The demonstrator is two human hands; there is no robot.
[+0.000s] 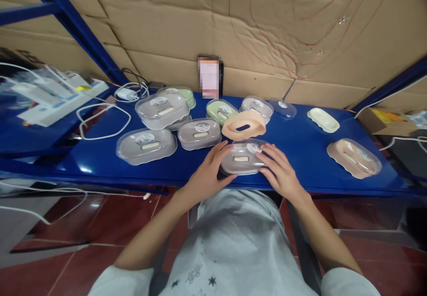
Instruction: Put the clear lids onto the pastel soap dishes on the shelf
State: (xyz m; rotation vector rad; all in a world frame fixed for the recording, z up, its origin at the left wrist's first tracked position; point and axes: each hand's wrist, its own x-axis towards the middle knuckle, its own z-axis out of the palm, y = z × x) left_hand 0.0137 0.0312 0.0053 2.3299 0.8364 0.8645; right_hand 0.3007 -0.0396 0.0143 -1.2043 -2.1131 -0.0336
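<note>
Grey plastic is seen through the clear cover of the rounded oblong box (245,165), which is set near the front edge of the blue metal tabletop (302,154), directly between the two hands. Its long axis is laid from nine to three o'clock, twelve being taken as the far side. The nine o'clock end is cupped by the left hand (207,172) and the three o'clock end by the right hand (283,171), with fingers and thumbs curved around it; neither hand is clearly nearer (how firmly it is gripped cannot be told). At twelve, the far side is crowded by a peach oval shell with a slot (255,131); whether the two touch cannot be made out. A grey covered box (198,141) is placed at ten, near the left fingers, and a pale green covered box (214,109) at eleven. Well apart, a shallow cream dish (323,121) is seen at two and a tan covered box (347,160) at three.
</note>
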